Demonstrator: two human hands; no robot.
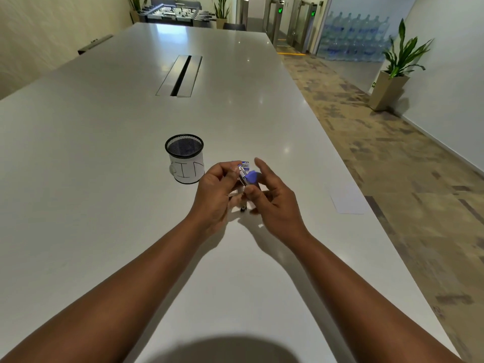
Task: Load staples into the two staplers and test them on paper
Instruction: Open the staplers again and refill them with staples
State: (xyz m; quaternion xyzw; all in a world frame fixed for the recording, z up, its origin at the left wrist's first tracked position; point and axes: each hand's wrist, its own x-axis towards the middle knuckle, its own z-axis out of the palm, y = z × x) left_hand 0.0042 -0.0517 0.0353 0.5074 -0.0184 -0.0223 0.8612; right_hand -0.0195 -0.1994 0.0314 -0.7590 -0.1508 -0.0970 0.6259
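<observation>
Long white table, glossy, running away from the viewer, with a recessed cable slot set in its middle far from the hands. Carpeted floor along the table's right side; potted plant in a tan planter against the right wall; stacked water bottles behind glass at the far right; a foosball table beyond the table's far end. Sheet of white paper lying flat near the table's right edge, well apart from both hands. Black mesh cup, upright, its lower half wrapped in a white label with handwritten letters, standing just left of the hands. Left hand, raised over the table, fingers curled, thumb and fingertips pinching the upper end of a small stapler. Right hand, facing the left, thumb and lower fingers curled against the stapler's near side, index finger extended straight upward and free. Stapler: purple body with a silver metal rail, held tilted between the two hands above the table surface, its upper end toward the left fingertips, its dark lower end showing below both hands; whether it is hinged open cannot be told. Small blue-and-white box, partly hidden behind the stapler and fingertips, on the table just beyond them.
</observation>
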